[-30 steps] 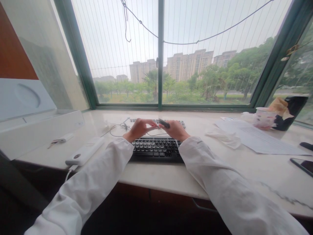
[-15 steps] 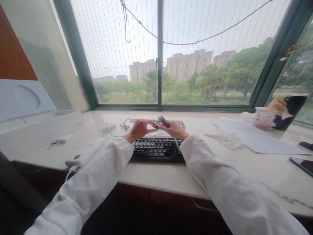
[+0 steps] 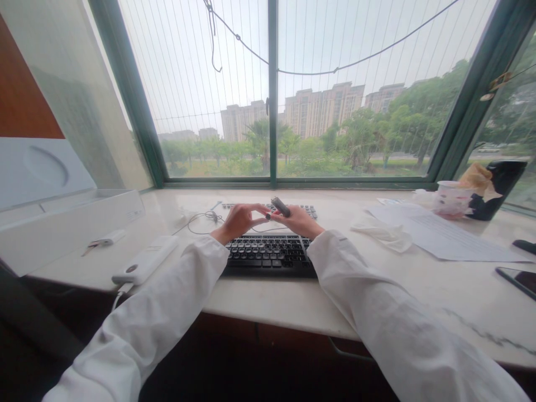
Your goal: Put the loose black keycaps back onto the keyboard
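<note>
Green-framed window [image 3: 273, 92] ahead, thin wires across glass, high-rises [image 3: 324, 109] & trees [image 3: 402, 120] outside. Pale veined worktop [image 3: 259, 301] below, black kbd [image 3: 268, 257] at centre.

Both hands above far half of kbd, white sleeves [image 3: 138, 329] up to wrists. R hand [image 3: 299, 220] holding short dark stick [image 3: 280, 206] near fingertips, stick tilted up & just above far keys. R fingers [image 3: 274, 212] narrow & closed on it. L hand [image 3: 240, 220] just beside R, L fingers [image 3: 257, 209] narrow, curved toward R hand, tips almost meeting it; can't tell if touching stick. Thin cable [image 3: 205, 216] lying on worktop, running under both hands.

L of kbd: white power bank [image 3: 144, 259] w/ short white lead [image 3: 117, 298] off front edge, small white fob w/ key [image 3: 103, 240] further L, white box [image 3: 71, 231] against wall. R of kbd: crumpled tissue [image 3: 383, 237] beside printed sheet [image 3: 439, 234], cup [image 3: 450, 200] & black bottle [image 3: 498, 190] by window, phone [image 3: 519, 282] at R edge, dark item [image 3: 523, 245] just beyond it.
</note>
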